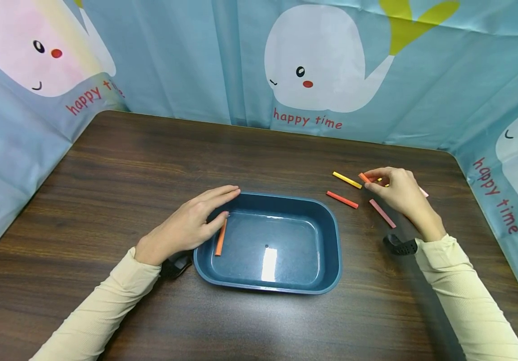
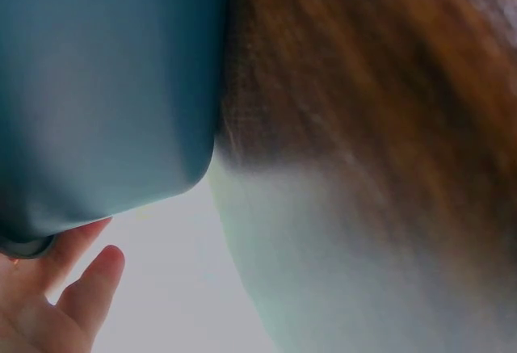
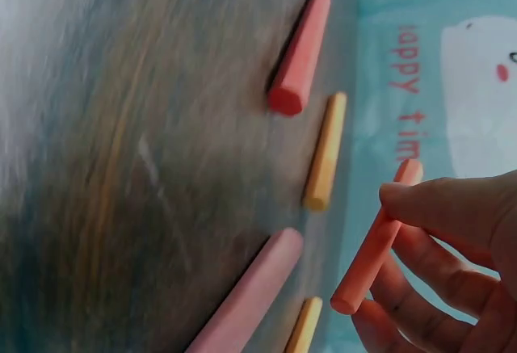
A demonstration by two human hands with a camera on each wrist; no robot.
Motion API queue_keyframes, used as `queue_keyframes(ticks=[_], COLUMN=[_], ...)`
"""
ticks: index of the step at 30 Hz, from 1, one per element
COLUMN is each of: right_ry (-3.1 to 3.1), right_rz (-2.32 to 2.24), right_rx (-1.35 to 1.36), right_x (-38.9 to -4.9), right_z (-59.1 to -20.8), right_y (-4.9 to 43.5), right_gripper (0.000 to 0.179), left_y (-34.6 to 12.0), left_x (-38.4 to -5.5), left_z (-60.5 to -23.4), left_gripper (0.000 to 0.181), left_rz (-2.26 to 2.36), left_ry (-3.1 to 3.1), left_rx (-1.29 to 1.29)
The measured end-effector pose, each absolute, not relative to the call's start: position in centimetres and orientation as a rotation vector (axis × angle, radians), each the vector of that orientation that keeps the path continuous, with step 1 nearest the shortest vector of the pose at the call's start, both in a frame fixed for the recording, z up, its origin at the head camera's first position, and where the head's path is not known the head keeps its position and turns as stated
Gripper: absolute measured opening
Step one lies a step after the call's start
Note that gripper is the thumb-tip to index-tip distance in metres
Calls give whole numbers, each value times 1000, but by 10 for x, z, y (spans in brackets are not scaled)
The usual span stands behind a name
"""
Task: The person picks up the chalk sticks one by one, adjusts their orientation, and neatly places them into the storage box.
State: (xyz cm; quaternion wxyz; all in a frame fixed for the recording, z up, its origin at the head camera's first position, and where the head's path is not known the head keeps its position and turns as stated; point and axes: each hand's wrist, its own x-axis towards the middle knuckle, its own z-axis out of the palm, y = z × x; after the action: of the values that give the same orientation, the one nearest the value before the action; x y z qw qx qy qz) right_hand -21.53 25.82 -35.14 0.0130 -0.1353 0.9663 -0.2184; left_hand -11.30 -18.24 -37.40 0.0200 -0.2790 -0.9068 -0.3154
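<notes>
Chalk sticks: 7 visible; 1 orange stick in the tray, 1 held orange stick, 1 red, 2 yellow, 2 pink, 1 partly hidden.
Tray: 1, blue, left of the loose sticks.
Worktop: stretches wide leftward; far edge meets the curtain.
Left hand: rests across the tray's rim, fingers extended.
Right hand: pinches 1 stick, raised above the worktop.

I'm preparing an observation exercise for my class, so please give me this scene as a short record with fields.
Left hand: touches the far-left rim of the blue tray
Right hand: pinches an orange stick
Inside tray: another orange stick
Loose on dark table: red stick, two yellow sticks, two pink sticks; some partly hidden
Backdrop: blue curtain with whale prints
</notes>
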Motion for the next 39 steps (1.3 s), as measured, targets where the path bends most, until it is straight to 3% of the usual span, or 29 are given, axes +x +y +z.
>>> queue_keyframes(ticks=[12,39], right_ry=[2910,2622], right_rz=[-967,-1513], right_rx=[-273,-319], right_x=[-192,-147], right_z=[-334,-318], right_y=[241,202], right_gripper=[37,37], left_y=[-183,-183], left_x=[-112,-112], left_z=[-374,-372], left_gripper=[51,52], left_rz=[-981,-989], left_ry=[-2813,-2817], left_rx=[-865,-869])
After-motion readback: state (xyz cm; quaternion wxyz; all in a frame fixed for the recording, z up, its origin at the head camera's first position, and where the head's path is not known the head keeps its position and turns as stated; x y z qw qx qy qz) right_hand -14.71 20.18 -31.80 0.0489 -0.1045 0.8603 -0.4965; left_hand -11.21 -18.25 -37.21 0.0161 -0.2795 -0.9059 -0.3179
